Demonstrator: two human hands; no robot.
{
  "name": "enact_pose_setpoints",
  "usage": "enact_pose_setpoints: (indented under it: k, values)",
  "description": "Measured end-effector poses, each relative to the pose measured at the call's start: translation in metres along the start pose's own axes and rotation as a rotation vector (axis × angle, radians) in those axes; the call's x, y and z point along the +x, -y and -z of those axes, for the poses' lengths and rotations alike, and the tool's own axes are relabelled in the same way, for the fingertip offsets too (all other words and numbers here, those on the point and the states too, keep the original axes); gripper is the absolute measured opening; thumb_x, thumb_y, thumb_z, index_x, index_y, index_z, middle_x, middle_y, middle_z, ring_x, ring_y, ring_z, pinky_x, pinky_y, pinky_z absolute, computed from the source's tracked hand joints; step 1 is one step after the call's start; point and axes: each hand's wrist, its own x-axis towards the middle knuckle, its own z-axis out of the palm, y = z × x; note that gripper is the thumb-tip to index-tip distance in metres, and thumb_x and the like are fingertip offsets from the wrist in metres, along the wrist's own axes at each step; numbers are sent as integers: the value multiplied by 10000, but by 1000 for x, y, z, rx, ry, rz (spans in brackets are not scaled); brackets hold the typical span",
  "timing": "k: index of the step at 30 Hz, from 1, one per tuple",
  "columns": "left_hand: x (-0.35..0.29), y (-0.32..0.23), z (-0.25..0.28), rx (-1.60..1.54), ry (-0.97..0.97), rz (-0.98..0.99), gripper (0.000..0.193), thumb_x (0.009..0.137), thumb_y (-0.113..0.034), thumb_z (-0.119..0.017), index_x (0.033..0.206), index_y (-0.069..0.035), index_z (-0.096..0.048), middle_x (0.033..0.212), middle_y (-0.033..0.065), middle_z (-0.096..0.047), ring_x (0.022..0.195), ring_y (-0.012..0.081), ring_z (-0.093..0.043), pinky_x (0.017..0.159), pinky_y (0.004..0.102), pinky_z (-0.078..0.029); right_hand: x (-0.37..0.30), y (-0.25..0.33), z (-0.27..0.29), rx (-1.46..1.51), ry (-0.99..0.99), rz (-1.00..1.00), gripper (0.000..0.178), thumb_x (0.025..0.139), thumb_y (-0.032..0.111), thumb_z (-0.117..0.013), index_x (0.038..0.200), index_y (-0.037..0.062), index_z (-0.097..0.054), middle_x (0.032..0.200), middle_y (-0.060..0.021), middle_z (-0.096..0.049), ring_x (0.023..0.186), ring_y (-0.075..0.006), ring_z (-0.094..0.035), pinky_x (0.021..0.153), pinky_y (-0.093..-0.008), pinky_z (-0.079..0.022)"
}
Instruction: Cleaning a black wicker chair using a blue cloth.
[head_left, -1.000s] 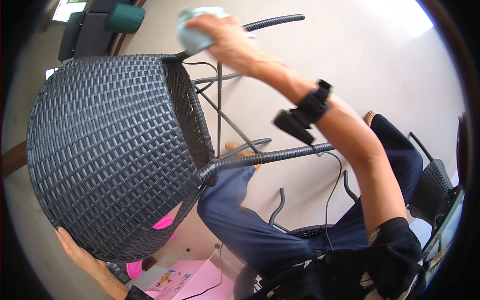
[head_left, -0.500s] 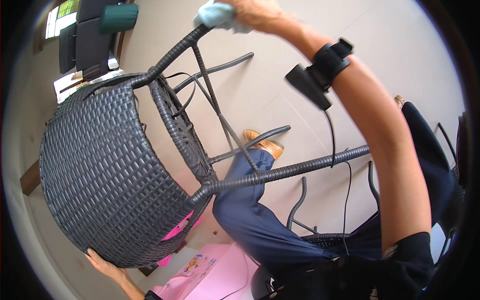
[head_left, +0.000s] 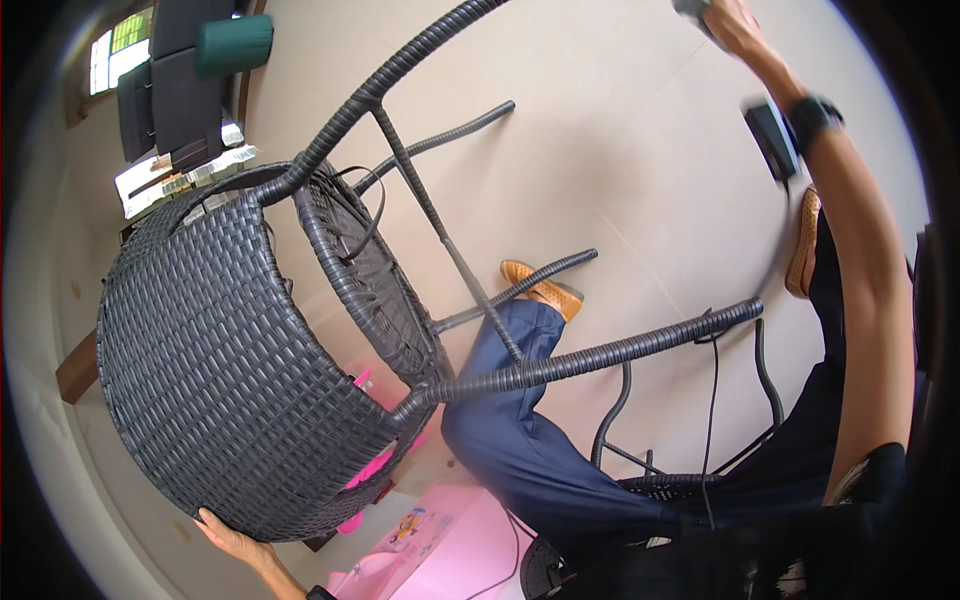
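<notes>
A dark grey woven wicker chair [head_left: 250, 370] lies tipped over in front of me, its wrapped legs pointing right and away. At its lower left, my left hand [head_left: 235, 540] grips the rim of the curved backrest; some fingers are hidden behind the weave. My right hand [head_left: 735, 28] is up at the top right, apart from the chair. It is closed on a pale blue-grey cloth [head_left: 690, 8], partly cut off by the picture's edge. A black device on a strap [head_left: 815, 118] sits round my right wrist, with a cable running from it.
Beside the backrest stands a pink box [head_left: 450, 540] with pictures on it. My leg in blue trousers [head_left: 510, 400] and tan shoe [head_left: 545, 290] are close to the chair legs. Another dark wicker seat [head_left: 655, 485] is under me. A green cushion [head_left: 233, 45] lies on dark furniture, far left.
My right hand has left the end of the upper chair leg and swung right with the cloth. The chair has shifted and turned slightly, my left hand still on its rim.
</notes>
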Motion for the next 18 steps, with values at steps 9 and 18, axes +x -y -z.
enact_pose_setpoints:
  k: [9, 18]
  values:
    - [-6, -13, -3, 20, -36, 14, 661, 890, -391, -493, 1352, 37, -292, 1352, 194, -358, 1185, 303, -427, 1002, 381, -363, -134, 136, 3, 430, 529, 515, 592, 837, 507, -489, 1241, 75, -501, 959, -230, -605, 866, -300, -620, 794, -428, -495]
    - [-1, -3, -1, -50, 2, 26, 647, 897, -387, -484, 1357, 22, -284, 1345, 201, -355, 1182, 304, -431, 981, 384, -398, -183, 263, -52, 849, 659, 602, 591, 813, 355, -528, 1163, -120, -504, 1067, -335, -554, 983, -393, -581, 892, -363, -453]
